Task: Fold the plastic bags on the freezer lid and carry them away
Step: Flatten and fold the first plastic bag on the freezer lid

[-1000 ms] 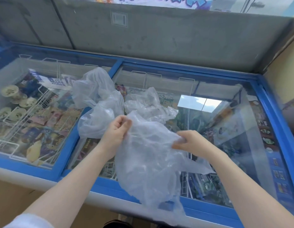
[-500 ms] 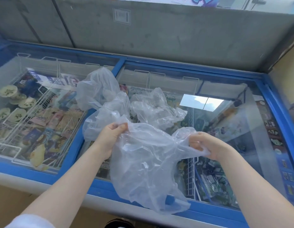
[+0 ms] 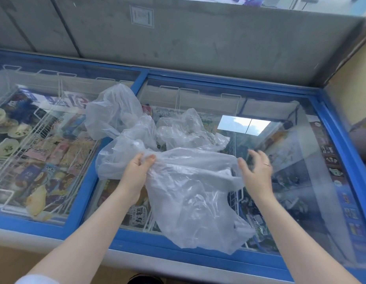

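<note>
A clear plastic bag (image 3: 190,193) hangs spread between my hands over the front of the glass freezer lid (image 3: 301,181). My left hand (image 3: 138,171) pinches its upper left corner between thumb and fingers. My right hand (image 3: 257,173) is at the bag's upper right edge with fingers spread and loosely bent; the thumb touches the plastic and no grip shows. Behind, more crumpled clear bags (image 3: 120,113) lie in a heap on the lid, one (image 3: 188,132) right of the middle frame bar.
The freezer has blue frames (image 3: 141,78) and sliding glass panes, with packaged ice creams (image 3: 44,152) in wire baskets below. A grey concrete wall (image 3: 198,37) rises behind. A yellowish wall (image 3: 354,83) closes the right side. The front blue edge (image 3: 178,247) runs below the bag.
Both hands moved apart and stretched the bag's top edge flat. My right hand went from pinching the bag to spread fingers at its right edge. The camera tilted slightly down.
</note>
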Tool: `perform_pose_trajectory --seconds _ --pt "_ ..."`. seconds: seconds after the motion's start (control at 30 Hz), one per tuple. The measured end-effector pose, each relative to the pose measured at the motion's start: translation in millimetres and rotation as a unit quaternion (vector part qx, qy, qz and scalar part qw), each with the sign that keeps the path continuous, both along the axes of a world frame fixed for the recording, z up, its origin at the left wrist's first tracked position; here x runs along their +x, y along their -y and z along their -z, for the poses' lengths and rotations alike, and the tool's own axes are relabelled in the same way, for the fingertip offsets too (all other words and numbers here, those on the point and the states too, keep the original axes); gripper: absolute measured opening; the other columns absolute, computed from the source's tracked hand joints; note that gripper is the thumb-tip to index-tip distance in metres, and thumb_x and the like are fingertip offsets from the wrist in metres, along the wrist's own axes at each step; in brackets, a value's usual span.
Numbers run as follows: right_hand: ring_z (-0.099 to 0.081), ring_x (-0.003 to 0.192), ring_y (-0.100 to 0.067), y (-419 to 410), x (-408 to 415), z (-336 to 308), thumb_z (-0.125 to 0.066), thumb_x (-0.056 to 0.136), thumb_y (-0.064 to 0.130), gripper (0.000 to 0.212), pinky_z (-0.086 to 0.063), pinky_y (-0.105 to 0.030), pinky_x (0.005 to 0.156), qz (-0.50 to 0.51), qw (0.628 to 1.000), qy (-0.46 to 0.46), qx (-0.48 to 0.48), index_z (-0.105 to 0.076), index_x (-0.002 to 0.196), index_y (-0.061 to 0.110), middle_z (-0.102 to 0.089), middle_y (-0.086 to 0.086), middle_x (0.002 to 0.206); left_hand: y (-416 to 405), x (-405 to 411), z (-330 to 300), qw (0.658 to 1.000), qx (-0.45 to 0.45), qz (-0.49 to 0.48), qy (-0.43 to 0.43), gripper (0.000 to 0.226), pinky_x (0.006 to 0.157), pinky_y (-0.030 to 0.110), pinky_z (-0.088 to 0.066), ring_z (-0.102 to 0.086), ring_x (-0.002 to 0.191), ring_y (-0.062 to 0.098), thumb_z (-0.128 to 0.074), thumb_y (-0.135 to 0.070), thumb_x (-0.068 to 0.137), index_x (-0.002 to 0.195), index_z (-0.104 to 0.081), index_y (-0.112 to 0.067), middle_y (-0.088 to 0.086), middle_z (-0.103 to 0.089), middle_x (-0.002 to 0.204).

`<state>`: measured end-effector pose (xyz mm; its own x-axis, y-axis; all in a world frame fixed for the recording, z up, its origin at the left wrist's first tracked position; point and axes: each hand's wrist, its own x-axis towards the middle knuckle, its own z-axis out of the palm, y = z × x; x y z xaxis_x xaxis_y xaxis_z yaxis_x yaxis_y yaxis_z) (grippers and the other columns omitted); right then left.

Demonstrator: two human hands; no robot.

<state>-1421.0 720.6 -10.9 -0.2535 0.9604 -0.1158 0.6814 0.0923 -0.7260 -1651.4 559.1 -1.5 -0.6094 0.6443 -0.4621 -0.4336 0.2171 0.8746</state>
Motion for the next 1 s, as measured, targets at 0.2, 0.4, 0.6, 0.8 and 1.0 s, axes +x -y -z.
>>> perform_pose_trajectory --seconds 0.2,0.4,0.6,0.8,1.0 --pt "-0.033 0.132 -0.015 34 -45 -19 -0.053 0.092 0.033 0.052 -0.018 -0.035 0.114 -0.369 0.926 0.035 0.072 -0.038 0.139 0.018 -0.042 -0.001 0.142 2 15 -24 0.993 0.057 0.086 -0.049 0.016 0.073 0.032 -0.055 -0.065 0.085 0.021 -0.054 -0.02 0.09 0.1 -0.06 -0.01 0.008 -0.069 0.094" --pt "-0.039 0.048 -0.01 36 -63 -32 -0.052 0.094 0.013 0.025 -0.032 -0.025 0.049 -0.208 0.962 -0.165 -0.063 -0.052 0.071 0.004 -0.046 -0.005 0.055 16 5 -35 0.978 0.066 0.193 -0.028 0.074 0.083 0.034 -0.053 -0.066 0.097 0.021 -0.079 -0.059 0.055 0.111 -0.058 -0.016 0.004 -0.069 0.106" --pt "-0.06 0.071 -0.016 14 -35 -17 -0.044 0.097 0.009 0.02 -0.05 -0.03 0.065 -0.056 0.909 -0.303 -0.28 -0.063 0.093 0.015 -0.067 -0.002 0.085 51 -3 -13 0.906 -0.094 0.395 -0.117 0.023 0.088 0.033 -0.051 -0.066 0.099 0.013 -0.064 -0.019 0.087 0.11 -0.063 -0.021 -0.004 -0.07 0.106" --pt "-0.059 0.074 -0.017 22 -18 8 -0.051 0.09 0.004 0.009 -0.037 -0.023 0.057 -0.187 0.959 0.048 -0.206 -0.059 0.094 0.006 -0.063 -0.008 0.086 54 -17 9 0.93 -0.04 0.151 -0.332 0.022 0.063 0.019 -0.04 -0.047 0.06 -0.002 -0.065 -0.008 0.083 0.073 -0.056 -0.026 -0.017 -0.055 0.064" --pt "-0.054 0.11 -0.019 32 -60 -24 -0.052 0.091 0.042 0.036 -0.042 -0.027 0.086 -0.115 0.955 -0.129 -0.24 -0.056 0.112 0.013 -0.057 -0.003 0.118 52 -17 8 0.832 0.04 0.269 -0.484 0.034 0.064 0.008 -0.036 -0.048 0.071 -0.003 -0.053 0.002 0.074 0.076 -0.051 -0.032 -0.018 -0.053 0.078"
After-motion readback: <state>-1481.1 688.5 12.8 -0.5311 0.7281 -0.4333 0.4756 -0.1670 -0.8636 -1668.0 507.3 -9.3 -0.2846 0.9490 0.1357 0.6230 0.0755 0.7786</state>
